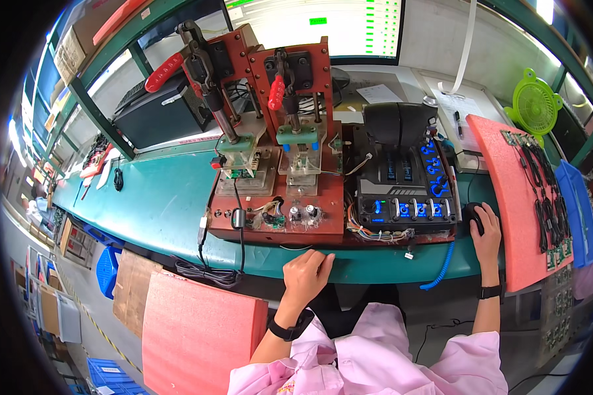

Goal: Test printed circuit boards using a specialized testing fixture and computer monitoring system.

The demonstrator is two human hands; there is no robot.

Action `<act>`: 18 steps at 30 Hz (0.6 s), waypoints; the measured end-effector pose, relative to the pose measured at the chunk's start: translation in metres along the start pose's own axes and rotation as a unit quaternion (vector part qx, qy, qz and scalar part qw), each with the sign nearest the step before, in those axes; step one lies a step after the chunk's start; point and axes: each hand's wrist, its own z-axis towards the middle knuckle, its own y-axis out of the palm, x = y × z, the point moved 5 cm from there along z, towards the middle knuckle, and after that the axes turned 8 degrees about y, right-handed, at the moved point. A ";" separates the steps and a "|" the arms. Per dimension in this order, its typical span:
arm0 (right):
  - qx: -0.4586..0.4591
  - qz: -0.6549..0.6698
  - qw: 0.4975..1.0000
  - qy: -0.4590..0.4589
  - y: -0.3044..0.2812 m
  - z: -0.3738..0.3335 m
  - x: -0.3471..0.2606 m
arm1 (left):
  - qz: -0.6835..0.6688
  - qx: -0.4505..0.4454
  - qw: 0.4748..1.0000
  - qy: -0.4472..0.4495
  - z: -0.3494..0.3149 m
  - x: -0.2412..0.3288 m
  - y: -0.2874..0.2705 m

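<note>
Through the head view I see the left hand (304, 276) at 6 o'clock, curled into a loose fist by the near edge of the green table (145, 191), though I cannot tell whether anything is inside it; the red test stand (329, 210) sits at 11 o'clock. At 3 o'clock I find the right hand (487, 230) wrapped over the black mouse (472, 216), between the black control box (402, 181) and a pink foam board (507, 230) bearing dark cables (548, 224).
</note>
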 end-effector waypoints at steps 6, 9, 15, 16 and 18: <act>-0.004 -0.001 1.000 0.006 0.000 0.000 0.001 | -0.026 -0.010 0.999 -0.027 0.004 0.006 -0.011; 0.015 0.007 1.000 -0.011 -0.002 0.000 0.000 | -0.032 -0.008 0.998 -0.055 0.008 0.014 -0.046; 0.120 0.028 0.992 -0.016 -0.030 -0.004 -0.015 | 0.347 0.056 0.934 -0.060 0.012 -0.041 -0.156; 0.131 0.053 0.989 -0.028 -0.036 -0.009 -0.025 | 0.410 0.038 0.910 -0.056 0.010 -0.059 -0.162; 0.159 0.103 0.981 -0.042 -0.048 -0.021 -0.053 | 0.409 -0.023 0.912 -0.022 0.003 -0.090 -0.163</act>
